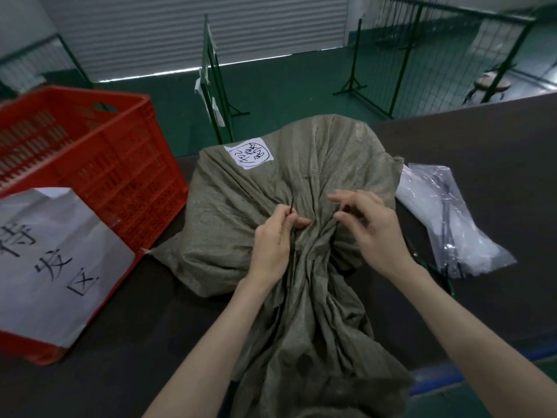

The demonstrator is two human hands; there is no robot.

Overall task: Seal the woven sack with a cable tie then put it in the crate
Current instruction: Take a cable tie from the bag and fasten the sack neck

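Note:
A full grey-green woven sack (271,182) with a white handwritten label lies on the dark table (470,164). Its neck is bunched together toward me. A thin black cable tie (291,206) runs around the neck. My left hand (275,239) pinches one end of the tie, which sticks up past my fingers. My right hand (370,227) pinches the other end on the right side of the neck; that end is mostly hidden under my fingers. The red plastic crate (120,164) stands to the left of the sack, with a white paper sign on its front.
A clear plastic bag (452,224) holding white and black cable ties lies right of the sack. Green metal fence stands (217,86) and a green floor lie beyond the table. The table's near edge runs at lower right.

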